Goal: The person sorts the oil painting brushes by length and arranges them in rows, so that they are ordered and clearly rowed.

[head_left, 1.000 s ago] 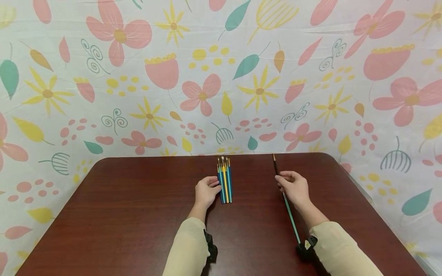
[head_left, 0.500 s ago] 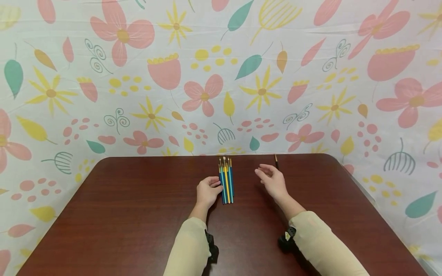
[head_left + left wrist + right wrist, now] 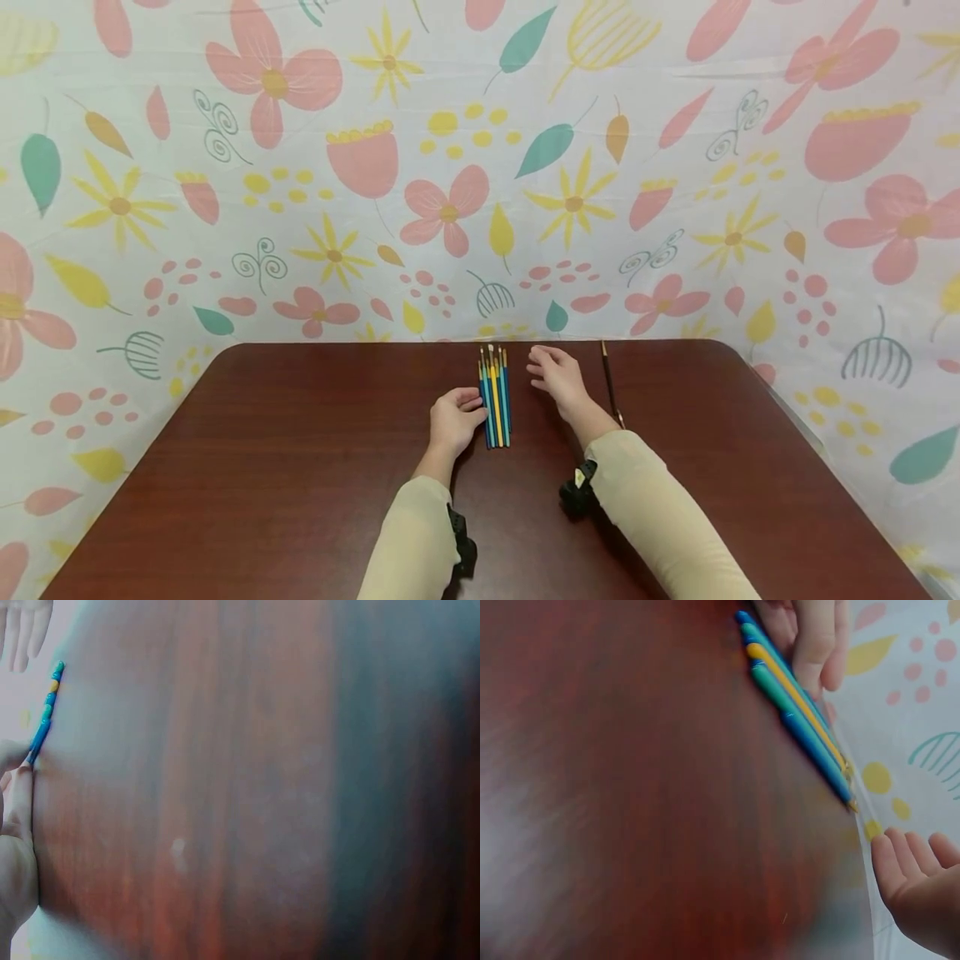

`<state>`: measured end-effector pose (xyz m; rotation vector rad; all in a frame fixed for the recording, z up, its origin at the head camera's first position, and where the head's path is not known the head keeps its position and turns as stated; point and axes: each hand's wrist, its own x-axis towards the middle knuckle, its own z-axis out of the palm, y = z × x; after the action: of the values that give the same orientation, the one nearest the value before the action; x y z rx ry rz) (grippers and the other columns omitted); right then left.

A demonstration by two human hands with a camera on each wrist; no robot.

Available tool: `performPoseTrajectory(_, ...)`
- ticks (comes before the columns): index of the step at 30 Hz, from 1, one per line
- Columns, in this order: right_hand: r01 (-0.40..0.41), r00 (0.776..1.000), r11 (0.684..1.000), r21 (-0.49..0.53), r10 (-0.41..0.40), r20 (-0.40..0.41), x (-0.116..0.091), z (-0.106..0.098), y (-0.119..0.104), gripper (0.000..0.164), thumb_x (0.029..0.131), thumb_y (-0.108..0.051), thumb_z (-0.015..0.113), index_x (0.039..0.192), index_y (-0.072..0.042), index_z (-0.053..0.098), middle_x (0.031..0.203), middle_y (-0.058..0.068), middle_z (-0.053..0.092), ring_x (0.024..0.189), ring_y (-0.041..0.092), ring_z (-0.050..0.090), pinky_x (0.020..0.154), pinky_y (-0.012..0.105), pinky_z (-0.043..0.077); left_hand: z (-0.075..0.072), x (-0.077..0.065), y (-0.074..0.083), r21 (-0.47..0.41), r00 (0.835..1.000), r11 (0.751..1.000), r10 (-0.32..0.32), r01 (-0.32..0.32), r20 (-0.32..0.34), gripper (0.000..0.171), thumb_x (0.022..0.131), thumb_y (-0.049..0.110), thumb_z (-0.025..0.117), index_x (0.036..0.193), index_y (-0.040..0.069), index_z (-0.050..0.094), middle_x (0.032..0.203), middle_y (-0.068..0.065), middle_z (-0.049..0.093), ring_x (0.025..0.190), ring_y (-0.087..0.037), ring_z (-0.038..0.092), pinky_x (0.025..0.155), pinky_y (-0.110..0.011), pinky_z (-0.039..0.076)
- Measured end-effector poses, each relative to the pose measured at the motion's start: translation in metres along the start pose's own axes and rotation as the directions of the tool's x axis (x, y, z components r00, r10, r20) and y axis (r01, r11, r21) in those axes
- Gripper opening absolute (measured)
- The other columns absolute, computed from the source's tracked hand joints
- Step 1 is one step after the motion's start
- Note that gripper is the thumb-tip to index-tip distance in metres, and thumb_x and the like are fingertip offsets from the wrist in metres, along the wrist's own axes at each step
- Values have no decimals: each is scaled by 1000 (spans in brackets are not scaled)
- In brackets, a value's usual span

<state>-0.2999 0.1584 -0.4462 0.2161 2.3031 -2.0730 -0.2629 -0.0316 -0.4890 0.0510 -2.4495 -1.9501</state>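
Several slim paintbrushes (image 3: 496, 408) with blue, turquoise and yellow handles lie side by side on the table, bristles toward the wall. My left hand (image 3: 454, 421) rests along their left side, fingertips and thumb right at the outermost handle. To the right of the bundle, my right hand (image 3: 561, 379) is held with fingers spread loosely and nothing in it. The right wrist view shows the brush handles (image 3: 795, 705) close up, with the right hand (image 3: 922, 892) apart from them. Further right lies a dark thin paintbrush (image 3: 608, 379), its lower end hidden by the right sleeve.
The dark brown table (image 3: 300, 467) has rounded far corners. Directly behind it hangs a white cloth (image 3: 450, 275) printed with flowers and leaves. Each wrist carries a small black camera.
My right hand has let go of the dark paintbrush and moved left toward the bundle, fingers loosening. My left hand has stayed beside the bundle.
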Motion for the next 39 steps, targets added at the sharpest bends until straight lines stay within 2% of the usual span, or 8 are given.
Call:
performPoseTrajectory(7,-129,988,987,98,120,94,25,17,-2,62,99,-42,43,149,-9,26,148,15,38,131,30,45,104,44,44,-1,-1,0,5,1000,1000,2,-2,-9,33,84,7,70,116,3,64,115,-14,66,107,-23,65,87,-36,55)
performPoseTrajectory(13,-216,972,961,176,194,131,32,20,0,56,102,-38,36,149,-10,25,152,15,32,134,32,41,105,47,42,5,-1,-4,13,1000,1000,6,-6,26,34,83,8,71,116,4,64,116,-13,67,106,-21,66,85,-34,56)
performPoseTrajectory(22,-237,970,951,199,219,105,34,27,0,52,103,-31,37,149,-9,28,150,17,36,132,31,44,103,45,45,1,3,-3,3,1000,1000,20,-20,3,33,82,6,72,114,2,65,114,-14,67,105,-22,66,85,-34,56)
performPoseTrajectory(27,-234,972,955,181,224,70,35,31,1,48,102,-22,42,146,-5,33,145,19,41,130,31,47,102,43,46,-2,3,-1,1,1000,1000,21,-21,-1,33,82,6,71,114,2,65,113,-15,68,105,-22,67,86,-34,56)
performPoseTrajectory(33,-214,977,968,132,214,15,33,37,0,42,99,-12,47,140,-3,44,139,20,49,126,31,51,100,41,48,-2,2,0,-2,1000,1000,20,-20,1,33,83,5,71,115,1,64,114,-15,67,105,-23,66,86,-35,56)
performPoseTrajectory(39,-196,979,980,24,197,-52,35,41,0,38,93,-9,57,130,-1,55,128,22,58,116,30,59,84,32,57,-2,1,0,-9,1000,1000,24,-24,2,33,82,5,71,114,0,64,113,-16,68,105,-23,67,85,-34,56)
